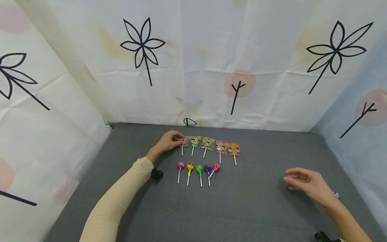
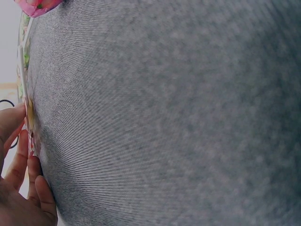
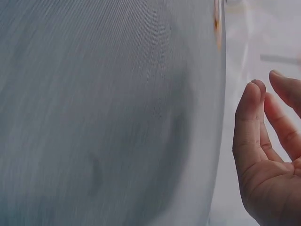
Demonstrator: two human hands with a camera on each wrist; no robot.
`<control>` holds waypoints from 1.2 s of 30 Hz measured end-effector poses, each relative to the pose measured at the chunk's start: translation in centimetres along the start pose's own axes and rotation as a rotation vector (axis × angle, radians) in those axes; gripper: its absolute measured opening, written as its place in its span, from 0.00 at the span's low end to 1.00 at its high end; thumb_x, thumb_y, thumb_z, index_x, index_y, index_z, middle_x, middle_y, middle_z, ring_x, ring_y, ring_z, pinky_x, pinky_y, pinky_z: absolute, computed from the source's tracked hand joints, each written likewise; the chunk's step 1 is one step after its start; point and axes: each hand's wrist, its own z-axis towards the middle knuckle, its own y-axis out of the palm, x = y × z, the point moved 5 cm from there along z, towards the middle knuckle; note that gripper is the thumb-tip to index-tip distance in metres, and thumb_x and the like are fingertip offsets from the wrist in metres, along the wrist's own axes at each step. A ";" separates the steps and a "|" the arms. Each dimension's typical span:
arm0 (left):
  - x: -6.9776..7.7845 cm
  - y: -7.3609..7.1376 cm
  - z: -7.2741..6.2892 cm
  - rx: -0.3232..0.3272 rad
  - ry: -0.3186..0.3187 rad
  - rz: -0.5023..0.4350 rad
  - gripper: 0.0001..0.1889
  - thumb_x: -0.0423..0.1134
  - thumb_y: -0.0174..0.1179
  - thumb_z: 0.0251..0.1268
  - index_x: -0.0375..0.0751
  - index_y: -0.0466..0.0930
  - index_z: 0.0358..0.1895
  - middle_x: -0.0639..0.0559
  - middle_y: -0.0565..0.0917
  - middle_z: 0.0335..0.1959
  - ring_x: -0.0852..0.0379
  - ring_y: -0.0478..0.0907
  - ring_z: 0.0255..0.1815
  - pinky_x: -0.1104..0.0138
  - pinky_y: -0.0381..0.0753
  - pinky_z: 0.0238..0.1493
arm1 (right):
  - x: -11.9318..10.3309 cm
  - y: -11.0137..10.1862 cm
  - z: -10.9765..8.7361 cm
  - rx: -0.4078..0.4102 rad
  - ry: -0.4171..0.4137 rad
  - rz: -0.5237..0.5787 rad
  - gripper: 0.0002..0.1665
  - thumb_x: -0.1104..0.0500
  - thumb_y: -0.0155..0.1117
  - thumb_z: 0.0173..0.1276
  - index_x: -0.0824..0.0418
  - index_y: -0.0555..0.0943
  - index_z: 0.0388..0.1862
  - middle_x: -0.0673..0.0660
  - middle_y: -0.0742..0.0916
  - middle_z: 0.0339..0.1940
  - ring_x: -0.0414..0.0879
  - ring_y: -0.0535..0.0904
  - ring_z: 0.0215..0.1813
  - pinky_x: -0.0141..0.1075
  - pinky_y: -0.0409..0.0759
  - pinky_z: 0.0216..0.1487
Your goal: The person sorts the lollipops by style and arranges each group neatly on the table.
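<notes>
My left hand [image 1: 170, 140] is at the left end of a back row of flat-wrapped lollipops. Its thumb and fingers pinch the leftmost one, a lollipop in a pinkish wrapper [image 1: 185, 142] with a white stick pointing toward me. In the left wrist view, the fingers [image 2: 18, 160] meet that wrapper's edge low over the cloth. Beside it lie lollipops in green wrappers [image 1: 207, 144], a pink wrapper [image 1: 221, 147] and an orange wrapper [image 1: 234, 149]. Off to the right, my right hand [image 1: 308, 183] hovers above the table with fingers loosely bent, holding nothing.
Nearer me is a row of round lollipops: pink [image 1: 180, 165], yellow [image 1: 189, 166], green [image 1: 199, 169], purple [image 1: 207, 168] and another pink one [image 1: 216, 167], the last two with crossing sticks. A small colourful item [image 1: 336, 194] is partly hidden behind my right wrist. Patterned curtains [image 1: 205, 60] border the grey table [image 1: 242, 208].
</notes>
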 end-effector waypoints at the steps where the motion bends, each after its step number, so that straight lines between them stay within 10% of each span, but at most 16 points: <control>1: 0.0 0.0 0.0 -0.001 -0.003 0.001 0.14 0.35 0.66 0.71 0.35 0.84 0.55 0.40 0.81 0.52 0.39 0.78 0.54 0.46 0.74 0.56 | 0.4 -0.8 -0.4 0.018 0.011 -0.013 0.23 0.59 0.66 0.75 0.75 0.78 0.59 0.62 0.88 0.45 0.50 0.88 0.42 0.42 0.85 0.41; 15: 0.0 -0.1 0.1 0.012 0.014 -0.007 0.13 0.35 0.66 0.70 0.34 0.85 0.54 0.39 0.81 0.52 0.39 0.78 0.53 0.46 0.74 0.56 | 5.7 -8.3 -4.0 0.255 0.022 -0.168 0.12 0.60 0.65 0.75 0.64 0.82 0.53 0.35 0.86 0.37 0.37 0.85 0.35 0.33 0.82 0.32; 25: 0.2 -0.1 0.0 0.012 0.012 0.002 0.13 0.35 0.67 0.70 0.34 0.85 0.54 0.39 0.81 0.51 0.40 0.79 0.53 0.47 0.74 0.55 | 10.8 -11.6 -3.5 0.326 0.136 -0.326 0.33 0.47 0.69 0.72 0.69 0.73 0.64 0.47 0.82 0.46 0.28 0.75 0.39 0.41 0.79 0.40; 28: 0.1 -0.1 0.0 0.011 0.007 0.008 0.13 0.35 0.67 0.70 0.34 0.85 0.54 0.39 0.81 0.51 0.40 0.79 0.53 0.47 0.74 0.56 | 11.0 -11.7 -3.5 0.295 0.165 -0.371 0.40 0.44 0.70 0.70 0.71 0.70 0.68 0.62 0.78 0.56 0.44 0.74 0.49 0.54 0.74 0.46; 32: -0.1 0.0 0.0 0.011 0.001 0.013 0.13 0.35 0.66 0.70 0.34 0.85 0.54 0.40 0.82 0.51 0.40 0.79 0.53 0.47 0.74 0.56 | 10.5 -11.5 -3.6 0.188 0.163 -0.403 0.42 0.45 0.73 0.68 0.72 0.70 0.68 0.75 0.75 0.61 0.40 0.75 0.47 0.44 0.77 0.45; 36: -0.3 0.1 0.1 0.008 0.002 0.014 0.13 0.36 0.66 0.70 0.35 0.85 0.54 0.41 0.81 0.51 0.41 0.79 0.53 0.47 0.74 0.56 | 9.9 -11.1 -3.7 0.116 0.144 -0.376 0.36 0.51 0.77 0.65 0.70 0.75 0.63 0.55 0.85 0.49 0.25 0.76 0.39 0.30 0.78 0.34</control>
